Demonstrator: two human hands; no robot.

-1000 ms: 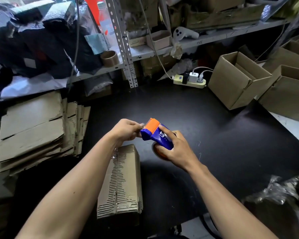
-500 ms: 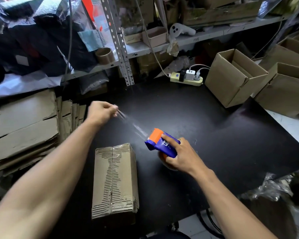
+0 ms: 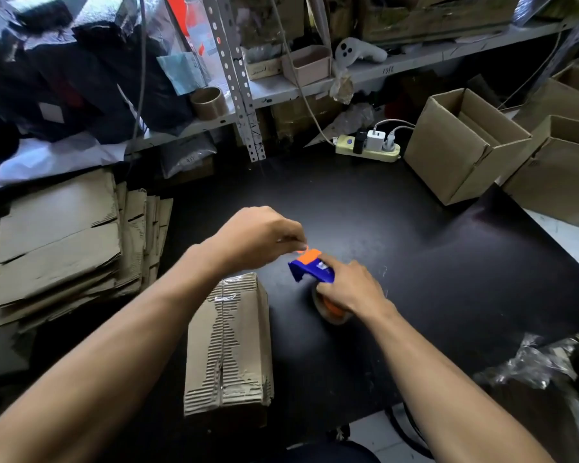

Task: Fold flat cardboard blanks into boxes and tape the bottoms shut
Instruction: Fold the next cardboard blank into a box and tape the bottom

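A folded cardboard box stands bottom-up on the black table, its flaps closed with clear tape along the seam. To its right, my right hand grips a blue and orange tape dispenser resting on the table. My left hand hovers just above and left of the dispenser's orange head, fingers curled together and blurred; whether it pinches the tape end I cannot tell. A stack of flat cardboard blanks lies at the left.
Two open finished boxes stand at the back right. A power strip with chargers lies at the back. A shelf with a tape core and clutter runs behind. Crumpled plastic sits at the right front.
My left hand drew a strip of tape out to the upper left, then came back beside the dispenser's head. My right hand with the dispenser stayed near the box.
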